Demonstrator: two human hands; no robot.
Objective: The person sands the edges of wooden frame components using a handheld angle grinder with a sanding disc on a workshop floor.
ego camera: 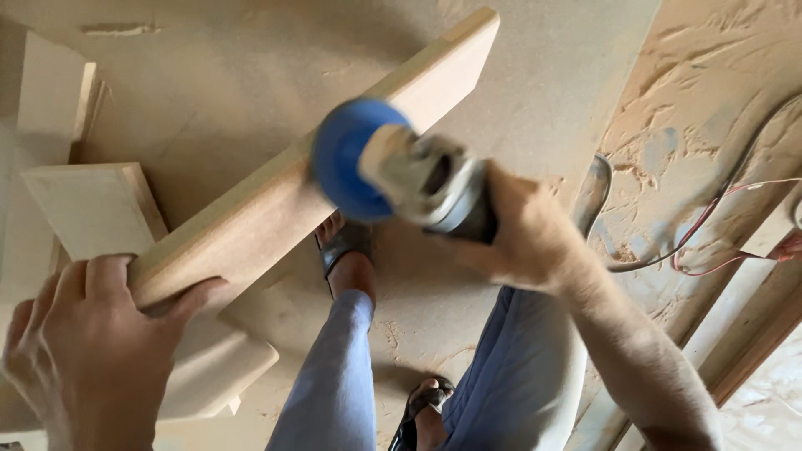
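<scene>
Your left hand (79, 347) sat low at the left of the view, back of the hand toward you, fingers (109, 276) curled over the top and thumb stretched out to the right, clamped in a firm grip. Your right hand (522, 234) was closed tight near the middle, knuckles up, wrist straight, with the bare forearm running down to the lower right. Your legs stood below, feet in sandals, one ahead of the other.

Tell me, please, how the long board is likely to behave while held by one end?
The board looks thick and straight, so probably stiff. Held only at its near end by the left hand, it may lever downward. The dusty surface could make the grip slippery.
</scene>
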